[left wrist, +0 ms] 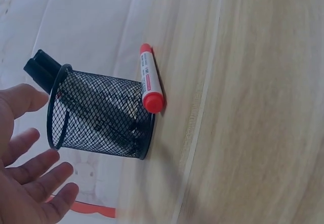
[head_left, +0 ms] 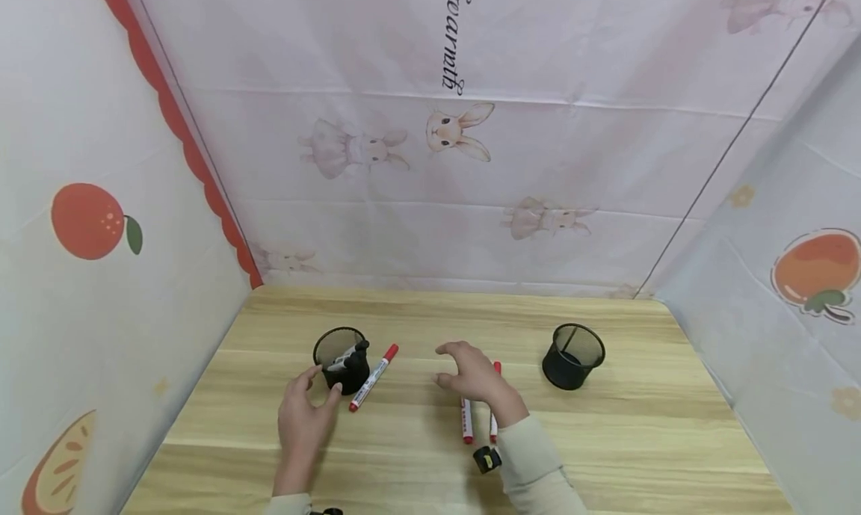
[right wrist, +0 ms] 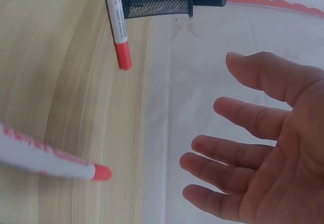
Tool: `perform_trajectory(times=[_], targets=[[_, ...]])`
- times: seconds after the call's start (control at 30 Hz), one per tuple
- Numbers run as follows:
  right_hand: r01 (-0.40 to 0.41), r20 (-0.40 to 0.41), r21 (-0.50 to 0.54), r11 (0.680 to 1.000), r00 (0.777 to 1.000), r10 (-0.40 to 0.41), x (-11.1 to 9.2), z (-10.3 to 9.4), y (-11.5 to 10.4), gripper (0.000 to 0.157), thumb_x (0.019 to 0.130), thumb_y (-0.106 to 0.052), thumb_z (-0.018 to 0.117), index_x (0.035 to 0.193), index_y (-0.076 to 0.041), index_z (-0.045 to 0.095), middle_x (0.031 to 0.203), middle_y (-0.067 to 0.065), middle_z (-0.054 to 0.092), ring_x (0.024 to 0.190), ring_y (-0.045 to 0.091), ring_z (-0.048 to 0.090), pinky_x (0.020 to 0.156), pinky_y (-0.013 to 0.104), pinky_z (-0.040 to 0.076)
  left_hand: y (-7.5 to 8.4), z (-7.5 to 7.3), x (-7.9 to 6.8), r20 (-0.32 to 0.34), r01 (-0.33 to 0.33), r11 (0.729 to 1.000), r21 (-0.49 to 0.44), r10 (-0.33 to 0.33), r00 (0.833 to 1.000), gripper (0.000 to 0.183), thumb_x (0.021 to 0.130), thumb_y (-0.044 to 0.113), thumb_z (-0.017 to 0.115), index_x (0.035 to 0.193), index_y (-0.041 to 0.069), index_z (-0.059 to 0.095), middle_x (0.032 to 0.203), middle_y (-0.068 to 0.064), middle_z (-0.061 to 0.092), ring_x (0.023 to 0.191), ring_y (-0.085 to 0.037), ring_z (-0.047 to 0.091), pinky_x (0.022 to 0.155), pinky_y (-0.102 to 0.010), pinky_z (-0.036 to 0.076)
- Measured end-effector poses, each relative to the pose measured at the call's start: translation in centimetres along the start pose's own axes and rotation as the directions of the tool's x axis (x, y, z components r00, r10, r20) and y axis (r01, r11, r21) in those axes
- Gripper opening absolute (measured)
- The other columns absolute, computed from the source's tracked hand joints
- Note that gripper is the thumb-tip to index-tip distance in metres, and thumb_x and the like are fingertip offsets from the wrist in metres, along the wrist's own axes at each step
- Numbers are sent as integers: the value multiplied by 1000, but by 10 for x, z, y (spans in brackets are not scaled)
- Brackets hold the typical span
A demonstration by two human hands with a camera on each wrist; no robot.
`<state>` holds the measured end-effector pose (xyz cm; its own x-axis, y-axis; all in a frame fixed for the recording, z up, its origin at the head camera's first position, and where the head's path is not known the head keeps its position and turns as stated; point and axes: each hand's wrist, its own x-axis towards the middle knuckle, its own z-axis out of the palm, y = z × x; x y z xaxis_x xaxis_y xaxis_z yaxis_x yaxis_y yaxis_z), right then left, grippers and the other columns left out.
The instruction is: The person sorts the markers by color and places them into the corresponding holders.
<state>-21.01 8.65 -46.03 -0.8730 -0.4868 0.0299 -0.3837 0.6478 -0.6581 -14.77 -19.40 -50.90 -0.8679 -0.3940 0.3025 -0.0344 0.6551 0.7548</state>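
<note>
A black mesh pen cup (head_left: 350, 380) stands at the left with black-capped markers (left wrist: 43, 69) leaning out of its top. My left hand (head_left: 303, 414) is beside its near-left side, thumb and fingers spread apart around the rim and gripping nothing. Just right of that cup, a red-capped marker (head_left: 374, 378) lies slanted on the table. My right hand (head_left: 474, 373) hovers over the middle with loosely bent, parted fingers and a bare palm. Two more red markers, one on the left (head_left: 467, 421) and one on the right (head_left: 494, 424), lie beneath it, partly covered by the hand and wrist.
Another black mesh cup (head_left: 568, 373) stands at the right of the wooden table (head_left: 646, 440), with no pens showing in it. Printed cloth walls (head_left: 417, 253) enclose the back and both sides.
</note>
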Motion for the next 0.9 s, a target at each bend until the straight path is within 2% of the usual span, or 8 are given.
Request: perform_trajectory(times=[0.17, 0.37, 0.47, 0.6, 0.77, 0.9], targets=[[-23, -28, 12, 1000, 999, 23, -10, -4, 7, 45, 85, -21, 68, 123, -1, 55, 126, 19, 50, 116, 37, 46, 93, 50, 39, 1, 3, -2, -11, -35, 999, -2, 35, 999, 40, 74, 14, 78, 109, 3, 64, 108, -18, 59, 96, -34, 55, 78, -51, 43], [-37, -66, 24, 999, 997, 39, -19, -8, 14, 44, 85, -20, 68, 121, 1, 56, 125, 21, 51, 116, 38, 46, 93, 51, 38, 1, 9, -6, 11, -76, 996, 36, 75, 997, 41, 72, 16, 79, 109, 5, 65, 112, -19, 59, 95, -36, 57, 76, -52, 45], [-66, -81, 25, 998, 994, 67, -23, -8, 19, 43, 85, -20, 69, 121, 0, 56, 126, 20, 50, 115, 38, 46, 92, 51, 39, 1, 12, -8, 38, -93, 994, 51, 92, 995, 44, 73, 17, 79, 113, 6, 62, 118, -21, 56, 103, -39, 54, 79, -55, 44], [-102, -110, 30, 994, 988, 105, -30, -8, 25, 42, 84, -17, 68, 121, -1, 57, 126, 19, 51, 115, 37, 47, 92, 51, 39, 1, 17, -14, 37, -150, 987, 55, 149, 988, 45, 71, 14, 80, 112, 6, 62, 116, -19, 57, 106, -38, 53, 78, -55, 46], [-129, -151, 28, 991, 980, 132, -38, -7, 33, 41, 83, -15, 69, 121, -1, 58, 124, 19, 52, 115, 37, 47, 93, 51, 39, 1, 25, -19, 16, -217, 973, 74, 217, 976, 42, 68, 12, 81, 106, 7, 65, 106, -15, 60, 95, -34, 58, 68, -50, 50], [-128, -177, 14, 992, 976, 129, -42, -6, 39, 42, 81, -13, 69, 120, -1, 58, 123, 19, 53, 112, 36, 49, 91, 50, 40, 2, 28, -20, 57, -214, 971, 107, 209, 976, 43, 68, 14, 81, 107, 8, 65, 107, -13, 62, 94, -34, 59, 68, -49, 50]])
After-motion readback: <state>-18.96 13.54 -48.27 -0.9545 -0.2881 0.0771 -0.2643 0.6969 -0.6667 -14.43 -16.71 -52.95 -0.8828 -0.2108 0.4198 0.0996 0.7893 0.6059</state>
